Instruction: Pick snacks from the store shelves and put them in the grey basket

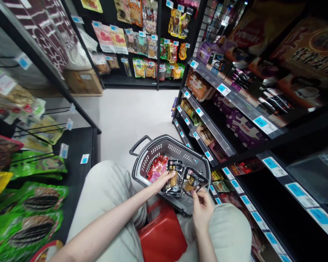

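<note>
A grey plastic shopping basket with perforated sides stands between my knees. Inside it, black snack packets with clear windows lie over red and pink packets. My left hand reaches over the near rim, its fingers closed on one black snack packet that shows a tan piece of food. At the basket's right side, my right hand pinches the lower edge of a second black snack packet, which is tilted and printed with white characters. Parts of both packets are hidden behind my fingers.
A red plastic stool is below the basket. Shelves with price tags run along the right. Green snack bags lie on a low black shelf at left. Hanging packets and a cardboard box are beyond the pale floor.
</note>
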Demonstrator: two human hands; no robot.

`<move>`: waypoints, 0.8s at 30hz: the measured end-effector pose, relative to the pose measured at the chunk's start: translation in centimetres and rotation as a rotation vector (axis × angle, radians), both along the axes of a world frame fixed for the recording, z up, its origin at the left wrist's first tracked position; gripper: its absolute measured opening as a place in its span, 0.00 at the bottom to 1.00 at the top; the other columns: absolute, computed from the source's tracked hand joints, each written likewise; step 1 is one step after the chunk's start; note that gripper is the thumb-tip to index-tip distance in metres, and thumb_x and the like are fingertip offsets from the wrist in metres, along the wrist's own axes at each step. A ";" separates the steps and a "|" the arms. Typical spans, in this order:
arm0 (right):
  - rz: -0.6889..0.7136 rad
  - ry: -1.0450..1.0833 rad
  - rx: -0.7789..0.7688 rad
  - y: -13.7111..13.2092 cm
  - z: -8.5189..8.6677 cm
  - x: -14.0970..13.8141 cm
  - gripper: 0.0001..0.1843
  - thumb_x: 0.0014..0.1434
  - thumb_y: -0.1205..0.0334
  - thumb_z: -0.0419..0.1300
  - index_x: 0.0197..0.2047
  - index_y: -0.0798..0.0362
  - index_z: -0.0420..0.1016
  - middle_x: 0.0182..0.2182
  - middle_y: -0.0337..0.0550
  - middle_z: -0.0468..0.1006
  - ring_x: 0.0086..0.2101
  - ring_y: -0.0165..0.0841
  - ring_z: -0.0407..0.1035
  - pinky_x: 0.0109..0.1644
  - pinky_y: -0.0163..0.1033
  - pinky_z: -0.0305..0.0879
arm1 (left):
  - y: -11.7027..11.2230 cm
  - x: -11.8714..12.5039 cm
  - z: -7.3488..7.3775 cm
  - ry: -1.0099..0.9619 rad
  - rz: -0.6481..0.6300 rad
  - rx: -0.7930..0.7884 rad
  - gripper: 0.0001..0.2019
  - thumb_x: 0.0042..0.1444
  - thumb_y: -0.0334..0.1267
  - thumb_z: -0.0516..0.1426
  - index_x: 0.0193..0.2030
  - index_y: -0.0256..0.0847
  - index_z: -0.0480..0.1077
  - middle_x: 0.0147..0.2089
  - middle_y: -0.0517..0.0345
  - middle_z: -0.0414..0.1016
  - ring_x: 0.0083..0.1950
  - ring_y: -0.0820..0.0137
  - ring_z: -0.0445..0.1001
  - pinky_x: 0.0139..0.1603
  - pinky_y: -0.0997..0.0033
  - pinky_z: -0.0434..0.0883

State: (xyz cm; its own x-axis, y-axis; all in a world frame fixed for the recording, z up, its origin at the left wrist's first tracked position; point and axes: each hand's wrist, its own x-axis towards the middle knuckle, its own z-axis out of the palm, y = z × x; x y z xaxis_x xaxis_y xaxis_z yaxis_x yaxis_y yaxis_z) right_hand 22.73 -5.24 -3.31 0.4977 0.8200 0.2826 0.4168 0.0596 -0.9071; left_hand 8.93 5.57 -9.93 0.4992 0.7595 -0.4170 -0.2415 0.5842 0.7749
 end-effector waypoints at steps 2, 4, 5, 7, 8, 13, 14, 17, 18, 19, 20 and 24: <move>-0.004 0.051 0.036 0.0 0.3 0.0 0.05 0.49 0.65 0.59 0.25 0.56 0.67 0.29 0.44 0.72 0.32 0.31 0.66 0.38 0.36 0.63 | -0.2 0.0 -0.1 0.011 -0.012 0.011 0.20 0.40 0.50 0.60 0.35 0.34 0.70 0.33 0.56 0.73 0.36 0.69 0.68 0.41 0.71 0.63; -0.016 0.135 0.058 0.3 0.5 0.0 0.05 0.48 0.66 0.60 0.24 0.56 0.67 0.28 0.43 0.72 0.31 0.30 0.66 0.37 0.35 0.63 | -0.3 0.1 -0.2 0.023 -0.026 0.016 0.19 0.40 0.49 0.60 0.33 0.35 0.70 0.33 0.57 0.73 0.36 0.70 0.68 0.41 0.71 0.63; -0.031 0.182 0.062 0.4 0.5 0.1 0.06 0.48 0.66 0.60 0.24 0.56 0.66 0.28 0.43 0.72 0.31 0.30 0.66 0.37 0.35 0.62 | -0.4 0.2 -0.2 0.029 -0.033 0.016 0.19 0.40 0.49 0.60 0.33 0.35 0.69 0.33 0.57 0.72 0.35 0.70 0.68 0.40 0.72 0.63; -0.055 0.296 0.051 0.8 0.4 0.3 0.08 0.47 0.64 0.61 0.24 0.56 0.65 0.28 0.41 0.71 0.32 0.29 0.66 0.37 0.34 0.62 | -0.5 0.3 -0.2 0.039 -0.045 0.012 0.19 0.40 0.50 0.60 0.32 0.35 0.69 0.31 0.57 0.72 0.34 0.70 0.68 0.39 0.71 0.63; -0.061 0.361 0.040 1.0 0.3 0.5 0.09 0.47 0.63 0.62 0.24 0.56 0.64 0.29 0.41 0.71 0.32 0.29 0.66 0.37 0.34 0.62 | -0.5 0.3 -0.2 0.041 -0.053 0.011 0.20 0.40 0.50 0.60 0.32 0.34 0.69 0.30 0.57 0.72 0.34 0.70 0.68 0.38 0.71 0.63; -0.049 0.606 -0.016 1.5 -0.4 1.5 0.12 0.46 0.60 0.63 0.24 0.56 0.62 0.24 0.36 0.68 0.29 0.26 0.63 0.35 0.32 0.59 | -0.5 0.4 0.4 0.042 -0.064 0.018 0.21 0.40 0.51 0.60 0.34 0.34 0.70 0.31 0.56 0.73 0.34 0.69 0.68 0.37 0.72 0.62; -0.047 0.637 -0.023 1.5 -0.5 1.6 0.13 0.46 0.60 0.63 0.24 0.56 0.61 0.23 0.35 0.66 0.27 0.25 0.62 0.34 0.31 0.58 | -0.5 0.4 0.5 0.044 -0.060 0.021 0.21 0.40 0.51 0.60 0.34 0.34 0.70 0.30 0.56 0.72 0.33 0.70 0.68 0.37 0.72 0.62; -0.040 0.718 -0.048 1.8 -0.5 1.8 0.14 0.44 0.59 0.63 0.25 0.55 0.61 0.21 0.33 0.66 0.23 0.24 0.59 0.30 0.30 0.56 | -0.6 0.4 0.7 0.048 -0.050 0.028 0.20 0.39 0.51 0.60 0.32 0.34 0.70 0.28 0.59 0.71 0.31 0.72 0.66 0.35 0.73 0.61; -0.036 0.736 -0.062 1.8 -0.5 1.9 0.15 0.44 0.58 0.64 0.26 0.55 0.61 0.21 0.33 0.66 0.23 0.24 0.59 0.29 0.30 0.55 | -0.6 0.4 0.7 0.047 -0.045 0.031 0.20 0.39 0.51 0.60 0.31 0.35 0.69 0.27 0.60 0.71 0.30 0.73 0.65 0.35 0.74 0.61; -0.040 0.740 -0.075 1.9 -0.6 2.1 0.15 0.43 0.57 0.64 0.27 0.55 0.61 0.21 0.34 0.67 0.23 0.24 0.60 0.29 0.30 0.56 | -0.5 0.4 0.7 0.044 -0.042 0.033 0.20 0.39 0.51 0.60 0.31 0.35 0.69 0.27 0.60 0.70 0.30 0.74 0.65 0.35 0.74 0.61; -0.056 0.722 -0.089 1.9 -0.7 2.2 0.16 0.42 0.56 0.64 0.27 0.55 0.61 0.22 0.34 0.67 0.23 0.25 0.60 0.28 0.30 0.56 | -0.5 0.4 0.7 0.039 -0.042 0.035 0.20 0.40 0.51 0.60 0.32 0.35 0.70 0.27 0.60 0.70 0.30 0.74 0.65 0.34 0.75 0.61; -0.161 0.435 -0.178 1.9 -1.3 2.8 0.16 0.44 0.53 0.61 0.26 0.55 0.62 0.21 0.35 0.67 0.23 0.27 0.61 0.28 0.32 0.57 | -0.5 0.2 0.4 0.009 -0.070 0.039 0.23 0.41 0.54 0.58 0.33 0.34 0.72 0.29 0.57 0.72 0.31 0.72 0.66 0.34 0.74 0.61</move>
